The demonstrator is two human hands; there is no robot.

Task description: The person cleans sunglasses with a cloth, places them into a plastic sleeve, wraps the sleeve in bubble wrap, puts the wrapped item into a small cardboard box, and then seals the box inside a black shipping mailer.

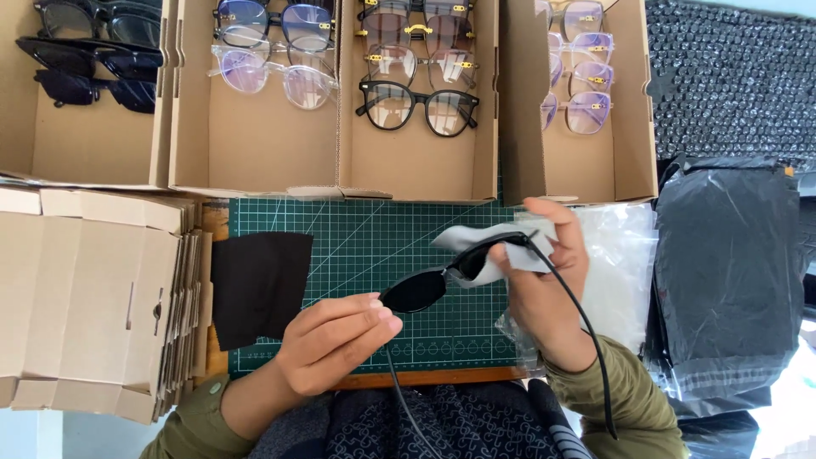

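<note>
A pair of black sunglasses (418, 289) with dark lenses hangs over a green cutting mat (357, 238). My left hand (333, 342) pinches its left lens rim from below. My right hand (544, 285) presses a pale grey cleaning cloth (501, 248) around the other lens. The glasses' thin black arms (586, 340) trail down toward my lap.
Several open cardboard trays (272, 153) of glasses line the back: dark sunglasses (93, 59) at left, clear and black frames (416, 102) in the middle. Flat folded cartons (93, 297) stack at left, a black cloth pouch (259, 285) on the mat, black plastic bags (731, 272) at right.
</note>
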